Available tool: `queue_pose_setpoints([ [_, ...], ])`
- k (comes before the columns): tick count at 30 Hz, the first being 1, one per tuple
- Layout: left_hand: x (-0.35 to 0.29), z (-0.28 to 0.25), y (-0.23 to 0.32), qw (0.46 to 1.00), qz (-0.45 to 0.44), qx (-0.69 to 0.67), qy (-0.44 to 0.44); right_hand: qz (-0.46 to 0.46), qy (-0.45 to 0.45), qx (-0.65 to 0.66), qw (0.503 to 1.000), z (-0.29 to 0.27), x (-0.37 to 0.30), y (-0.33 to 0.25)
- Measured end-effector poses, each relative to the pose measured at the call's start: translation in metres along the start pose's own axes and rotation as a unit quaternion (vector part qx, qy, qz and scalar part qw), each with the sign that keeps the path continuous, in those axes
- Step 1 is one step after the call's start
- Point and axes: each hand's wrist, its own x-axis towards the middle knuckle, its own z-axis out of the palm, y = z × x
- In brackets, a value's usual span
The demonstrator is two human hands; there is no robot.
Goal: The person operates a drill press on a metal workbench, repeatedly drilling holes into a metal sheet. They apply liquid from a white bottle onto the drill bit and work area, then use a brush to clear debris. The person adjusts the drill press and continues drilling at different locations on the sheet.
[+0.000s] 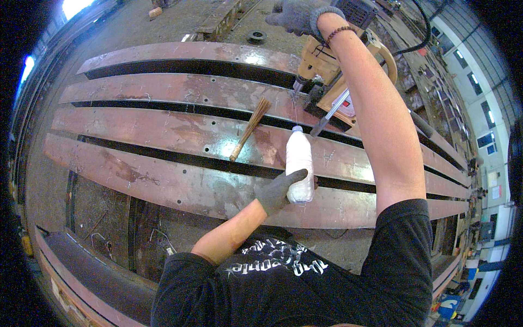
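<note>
My gloved left hand [278, 192] is wrapped round the lower part of a white plastic bottle [299, 158]. The bottle's narrow tip points away from me, and a thin stream of liquid runs from it toward the bit of a tan drilling machine [316, 57]. That machine stands on the far steel beams. My right arm reaches over it, and my gloved right hand [298, 16] is at its far side, fingers curled; what they grip is hidden. A silver lever [330, 111] with a dark end sticks out from the machine toward the bottle.
Several long, rusty steel beams [147, 121] lie side by side with dark gaps between them and small drilled holes. A straw hand brush [250, 129] rests across them left of the bottle. Behind is a dark round ring [256, 36] on the ground. A black cable [422, 32] curves at upper right.
</note>
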Motion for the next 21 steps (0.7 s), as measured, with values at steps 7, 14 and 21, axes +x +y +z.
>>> queue_pose_setpoints([
  [7, 0.004, -0.005, -0.004, 1.0, -0.004, -0.01, -0.008, 0.022, -0.022, 0.0, 1.0, -0.006, -0.005, -0.004],
  [14, 0.004, -0.004, -0.004, 1.0, -0.005, -0.014, -0.006, 0.027, -0.011, 0.009, 1.0, -0.004, -0.007, -0.003],
  [21, -0.001, -0.002, 0.0, 1.0, 0.009, -0.009, 0.011, 0.001, -0.007, 0.04, 0.999, -0.013, -0.006, -0.021],
])
